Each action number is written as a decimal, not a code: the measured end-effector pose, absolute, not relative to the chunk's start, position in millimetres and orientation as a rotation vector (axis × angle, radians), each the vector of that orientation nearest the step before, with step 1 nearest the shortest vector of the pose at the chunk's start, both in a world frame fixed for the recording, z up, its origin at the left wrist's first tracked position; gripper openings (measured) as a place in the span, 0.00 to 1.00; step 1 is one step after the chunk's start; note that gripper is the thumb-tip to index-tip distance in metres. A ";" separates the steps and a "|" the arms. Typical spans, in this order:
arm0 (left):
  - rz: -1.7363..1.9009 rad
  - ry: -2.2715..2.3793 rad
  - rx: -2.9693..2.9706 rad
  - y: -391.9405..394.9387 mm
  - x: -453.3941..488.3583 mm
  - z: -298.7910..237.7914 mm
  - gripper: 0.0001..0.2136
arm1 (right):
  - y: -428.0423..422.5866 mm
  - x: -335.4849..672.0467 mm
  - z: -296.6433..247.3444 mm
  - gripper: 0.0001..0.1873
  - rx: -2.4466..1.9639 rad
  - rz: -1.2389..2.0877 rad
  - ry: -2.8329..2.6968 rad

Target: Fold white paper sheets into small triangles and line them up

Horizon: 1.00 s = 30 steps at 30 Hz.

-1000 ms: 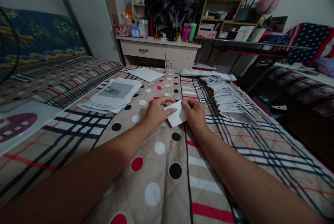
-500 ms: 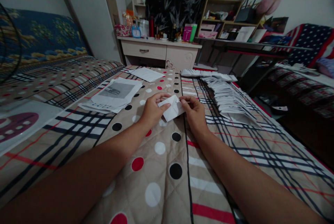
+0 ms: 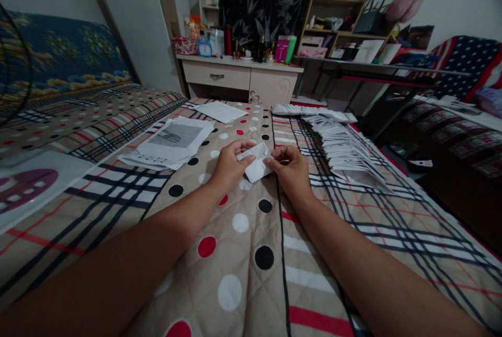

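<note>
A small folded white paper (image 3: 258,168) is held between my two hands, just above the polka-dot bedspread (image 3: 251,232). My left hand (image 3: 231,163) grips its left side, thumb on top and fingers behind. On the right side, my right hand (image 3: 291,167) pinches the paper with its thumb pressed on the face. The fingertips behind the paper are partly hidden. To the right lies a long row of folded white papers (image 3: 347,151), overlapping one another. Left of my hands is a stack of printed sheets (image 3: 168,141) with a grey picture on top.
Another white sheet (image 3: 221,112) lies farther back on the bed. A clear plastic bag (image 3: 39,182) with a purple print is at the far left. Behind the bed stands a white dresser (image 3: 215,76) with bottles and boxes; a shelf desk (image 3: 333,38) is right of it.
My right thumb has moved left and inward over the paper's right side. The left hand stays almost where it was.
</note>
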<state>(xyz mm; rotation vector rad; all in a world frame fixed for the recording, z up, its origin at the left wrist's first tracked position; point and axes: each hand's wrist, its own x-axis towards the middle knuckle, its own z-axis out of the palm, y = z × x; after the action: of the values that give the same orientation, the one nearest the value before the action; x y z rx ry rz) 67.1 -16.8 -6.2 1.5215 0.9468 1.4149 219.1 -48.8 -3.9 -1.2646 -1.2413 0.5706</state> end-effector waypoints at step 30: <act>0.873 0.751 2.190 4.9 22.2 3.3 0.06 | -51.7 222.9 -4.5 0.10 -1.501 0.478 -1.750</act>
<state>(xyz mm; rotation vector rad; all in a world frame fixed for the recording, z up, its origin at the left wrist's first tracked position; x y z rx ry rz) 22.2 4.9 3.3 2.1902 0.7505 0.8729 222.9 -51.7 -4.5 -1.5012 -1.7500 0.4779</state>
